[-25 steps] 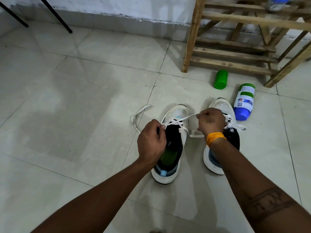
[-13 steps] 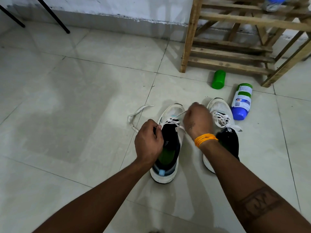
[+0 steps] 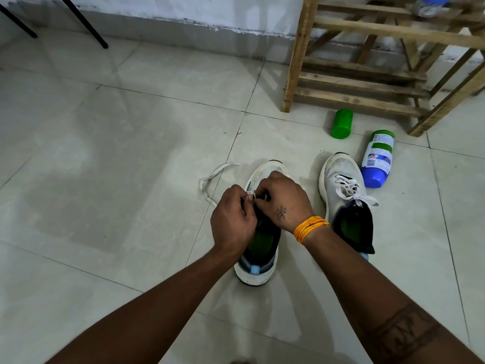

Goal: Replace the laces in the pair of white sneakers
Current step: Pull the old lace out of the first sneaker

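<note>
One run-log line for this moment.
left hand: pinches lace | right hand: pinches lace | left sneaker: being laced | right sneaker: laced

Floor [image 3: 131,153]: pale glossy tiles w/ dark grout lines, wall along far edge. Wooden rack [image 3: 367,74] stands at far-right corner. Just in front of it a green cap [image 3: 342,123] and, near it, a blue-and-green bottle [image 3: 378,158] on its side. Two white sneakers side by side, toes to far edge: left sneaker [image 3: 258,258] mid-floor, right sneaker [image 3: 343,195] beside bottle, laced & tied. Loose white lace [image 3: 210,179] trails on tile left of left sneaker. Two black legs [image 3: 86,27] at far-left corner.
</note>
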